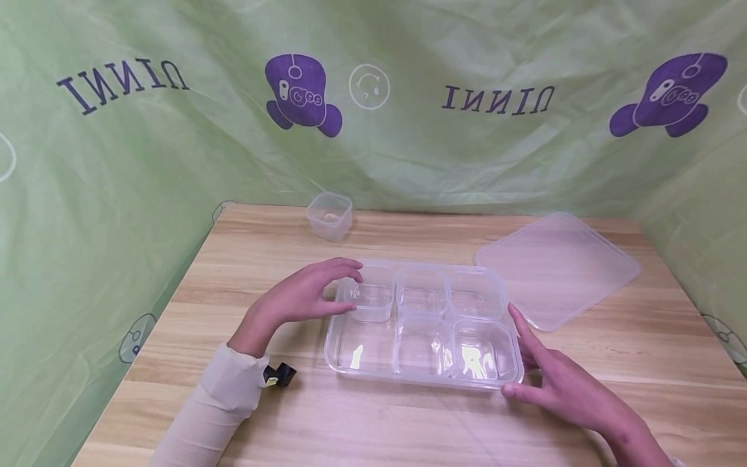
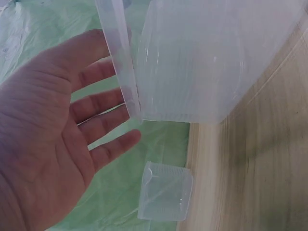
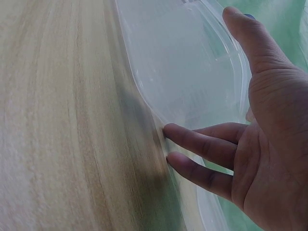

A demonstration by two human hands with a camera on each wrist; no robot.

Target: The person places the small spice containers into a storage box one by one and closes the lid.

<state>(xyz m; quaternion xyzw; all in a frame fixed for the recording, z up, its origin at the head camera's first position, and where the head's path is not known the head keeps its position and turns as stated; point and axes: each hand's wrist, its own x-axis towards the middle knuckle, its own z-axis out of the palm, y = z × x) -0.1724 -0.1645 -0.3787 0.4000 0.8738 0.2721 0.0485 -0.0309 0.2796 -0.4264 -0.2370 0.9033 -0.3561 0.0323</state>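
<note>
A large clear plastic storage box (image 1: 362, 353) sits on the table with several small clear containers inside it. Three stand along its back row; others fill the middle and right of the front row. My left hand (image 1: 309, 292) reaches over the left side, fingertips at the rim of the back-left small container (image 1: 373, 312), thumb held apart from the fingers. In the left wrist view its fingers (image 2: 103, 103) stretch loosely behind the box's rim. Against the right end of the box lies my right hand (image 1: 560, 383), its fingers extended along the wall and thumb near the front corner.
Another small clear container (image 1: 329, 217) stands at the back of the wooden table (image 1: 233, 272). A flat translucent lid (image 1: 560, 266) lies at the back right. Beside the left sleeve is a small black object (image 1: 280, 374). Green printed fabric (image 1: 408, 155) hangs around the table.
</note>
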